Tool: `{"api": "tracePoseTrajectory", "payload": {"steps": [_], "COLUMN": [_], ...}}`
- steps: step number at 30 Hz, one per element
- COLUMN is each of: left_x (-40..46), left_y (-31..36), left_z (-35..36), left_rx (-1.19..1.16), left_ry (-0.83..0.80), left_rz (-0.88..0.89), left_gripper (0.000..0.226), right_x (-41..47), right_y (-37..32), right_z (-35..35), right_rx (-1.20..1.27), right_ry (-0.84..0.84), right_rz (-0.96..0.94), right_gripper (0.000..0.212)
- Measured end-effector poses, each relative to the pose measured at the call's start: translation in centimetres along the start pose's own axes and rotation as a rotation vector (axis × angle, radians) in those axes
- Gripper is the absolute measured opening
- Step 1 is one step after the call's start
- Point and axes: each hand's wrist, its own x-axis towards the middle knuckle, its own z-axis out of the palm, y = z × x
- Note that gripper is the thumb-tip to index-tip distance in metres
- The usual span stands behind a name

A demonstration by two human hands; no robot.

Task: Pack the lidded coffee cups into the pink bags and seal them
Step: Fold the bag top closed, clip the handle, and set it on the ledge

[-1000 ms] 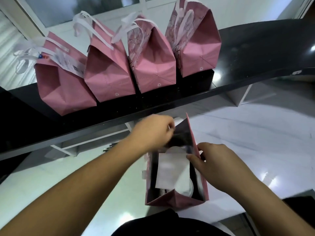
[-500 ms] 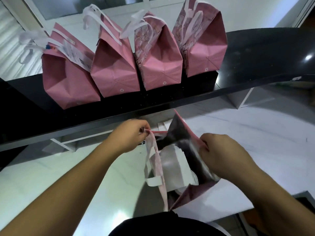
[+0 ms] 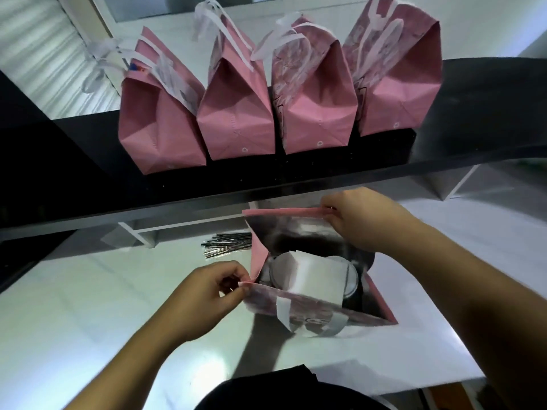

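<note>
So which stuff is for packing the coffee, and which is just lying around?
For the job:
- open pink bag, pinched by the left hand and right hand
- lidded cups inside it
- white paper slip over them
- four closed pink bags on the black shelf

Just lying about:
- bundle of dark sticks on the counter

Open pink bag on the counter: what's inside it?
Inside the open pink bag: a lidded cup seen from above, with a white paper slip across it. The slip and bag walls hide the rest; cup count unclear.
</note>
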Motion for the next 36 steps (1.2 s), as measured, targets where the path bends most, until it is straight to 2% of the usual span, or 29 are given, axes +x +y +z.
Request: {"api": "tracePoseTrajectory", "payload": {"steps": [5, 9, 11, 12, 14, 16, 18, 20, 22, 27, 29, 31, 34, 36], "left_x": [-2.1, -3.3, -3.7, -3.7, -3.7, -3.5, -3.2, -2.9, -2.5, -1.8, -1.7, -1.5, -1.4, -1.5], "left_y": [-0.9, -1.4, -1.7, -1.9, -2.1, -2.3, -2.4, -2.5, -2.5, -2.3, -2.3, -2.5, -2.7, -2.8], "left_z": [0.1, 0.7, 1.2, 1.5, 1.8, 1.9, 2.0, 2.2, 2.5, 3.1, 3.1, 3.2, 3.6, 4.1], "left_rx": [-0.041, -0.041, -0.082, -0.115, -0.177, -0.212, -0.23, -0.25, -0.266, -0.296, -0.286, -0.312, -0.495, -0.641], "left_ry": [0.042, 0.084, 0.1, 0.104, 0.115, 0.127, 0.132, 0.123, 0.11, 0.082, 0.087, 0.084, 0.056, 0.054], "left_rz": [-0.038, -0.051, -0.067, -0.077, -0.094, -0.11, -0.114, -0.116, -0.12, -0.146, -0.149, -0.141, -0.178, -0.21], "left_gripper": [0.007, 0.01, 0.006, 0.002, 0.011, 0.022, 0.032, 0.039, 0.043, 0.061, 0.058, 0.047, 0.039, 0.04], "right_x": [2.8, 3.5, 2.9, 2.3, 0.7, -1.4, -3.7, -5.7, -7.5, -9.4, -9.2, -8.8, -8.0, -7.8], "right_y": [-2.7, -4.4, -4.3, -4.0, -3.1, -2.0, -0.3, 1.1, 2.5, 3.1, 2.6, 2.3, 2.2, 2.0], "right_z": [0.9, 1.9, 2.4, 2.6, 2.6, 2.8, 3.4, 4.1, 5.0, 7.4, 8.1, 8.8, 9.9, 10.3], "right_rx": [-0.025, -0.072, -0.059, -0.03, 0.09, 0.241, 0.39, 0.56, 0.711, 0.895, 0.922, 1.027, 1.164, 1.192], "right_ry": [-0.022, -0.035, 0.021, 0.05, 0.126, 0.24, 0.288, 0.245, 0.2, -0.071, -0.078, -0.045, -0.028, -0.038], "right_rz": [-0.125, -0.174, -0.187, -0.18, -0.157, -0.101, 0.013, 0.123, 0.195, 0.122, 0.115, 0.153, 0.221, 0.245], "right_gripper": [0.021, 0.015, 0.012, 0.023, 0.04, 0.036, 0.022, 0.019, 0.029, 0.04, 0.046, 0.043, 0.03, 0.03]}}
